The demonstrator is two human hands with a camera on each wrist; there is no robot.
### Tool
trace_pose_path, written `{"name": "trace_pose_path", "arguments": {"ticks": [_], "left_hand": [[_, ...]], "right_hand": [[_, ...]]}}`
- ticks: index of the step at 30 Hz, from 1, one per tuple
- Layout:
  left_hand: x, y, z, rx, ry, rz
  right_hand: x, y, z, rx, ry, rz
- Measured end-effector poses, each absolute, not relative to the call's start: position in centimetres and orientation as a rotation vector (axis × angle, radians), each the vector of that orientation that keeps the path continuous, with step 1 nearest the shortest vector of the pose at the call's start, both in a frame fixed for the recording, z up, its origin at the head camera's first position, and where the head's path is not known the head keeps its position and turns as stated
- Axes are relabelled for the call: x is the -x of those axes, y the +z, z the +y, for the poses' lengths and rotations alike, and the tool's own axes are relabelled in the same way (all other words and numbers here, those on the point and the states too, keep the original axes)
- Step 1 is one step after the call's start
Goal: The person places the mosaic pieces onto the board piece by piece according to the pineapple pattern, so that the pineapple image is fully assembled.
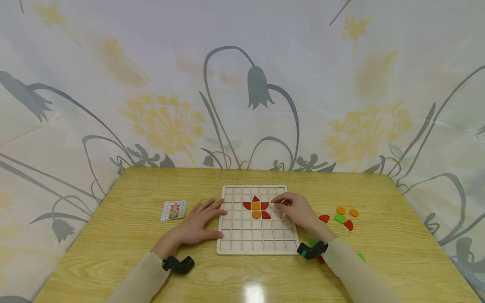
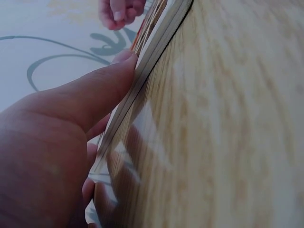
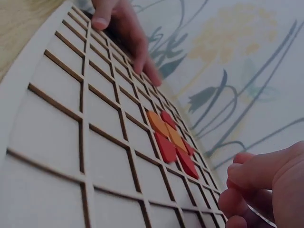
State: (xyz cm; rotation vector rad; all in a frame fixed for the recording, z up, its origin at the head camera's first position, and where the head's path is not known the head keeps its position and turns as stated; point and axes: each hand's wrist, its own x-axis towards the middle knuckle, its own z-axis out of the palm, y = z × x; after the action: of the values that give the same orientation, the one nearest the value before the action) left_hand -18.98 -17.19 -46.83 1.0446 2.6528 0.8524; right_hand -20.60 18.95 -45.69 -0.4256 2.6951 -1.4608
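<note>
A white grid board [image 1: 242, 233] lies on the table, with several flat pieces in its squares. A red triangle [image 1: 255, 198] tops an orange square [image 1: 256, 205], which has a red quarter-circle [image 1: 247, 205] to its left and another to its right. Below sit an orange circle [image 1: 256, 214] and a further red quarter-circle [image 1: 266, 215]. My left hand [image 1: 198, 225] rests at the board's left edge, fingers spread, thumb touching the rim. Over the right side of the board, my right hand [image 1: 299, 210] hovers with loosely bent fingers; no piece shows between them.
A small printed pattern card [image 1: 174, 210] lies left of the board. To the right are loose orange circles [image 1: 354, 213], a green square [image 1: 340, 218] and red quarter-circles [image 1: 324, 218]. More green and red pieces [image 1: 320, 259] are partly hidden beneath the right wrist.
</note>
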Motion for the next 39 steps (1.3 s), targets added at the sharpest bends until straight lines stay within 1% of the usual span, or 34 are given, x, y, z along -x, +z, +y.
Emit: {"name": "trace_pose_path", "arguments": {"ticks": [9, 16, 20, 28, 39], "left_hand": [[19.0, -46.7, -17.1, -1.041, 0.839, 2.659], [18.9, -46.6, -17.1, -1.029, 0.847, 2.656], [18.8, -46.5, -17.1, -1.018, 0.854, 2.65], [18.7, -46.1, -17.0, -0.999, 0.858, 2.641], [18.9, -46.5, -17.1, -1.013, 0.858, 2.642]], "right_hand": [[20.1, -44.6, 26.4, 0.394, -1.332, 2.907], [17.4, -44.1, 32.3, 0.317, -1.17, 3.013], [15.9, -44.1, 34.7, 0.269, -1.111, 3.046], [14.2, -44.5, 36.5, 0.227, -1.011, 3.004], [14.3, -44.7, 37.0, 0.233, -0.991, 2.954]]}}
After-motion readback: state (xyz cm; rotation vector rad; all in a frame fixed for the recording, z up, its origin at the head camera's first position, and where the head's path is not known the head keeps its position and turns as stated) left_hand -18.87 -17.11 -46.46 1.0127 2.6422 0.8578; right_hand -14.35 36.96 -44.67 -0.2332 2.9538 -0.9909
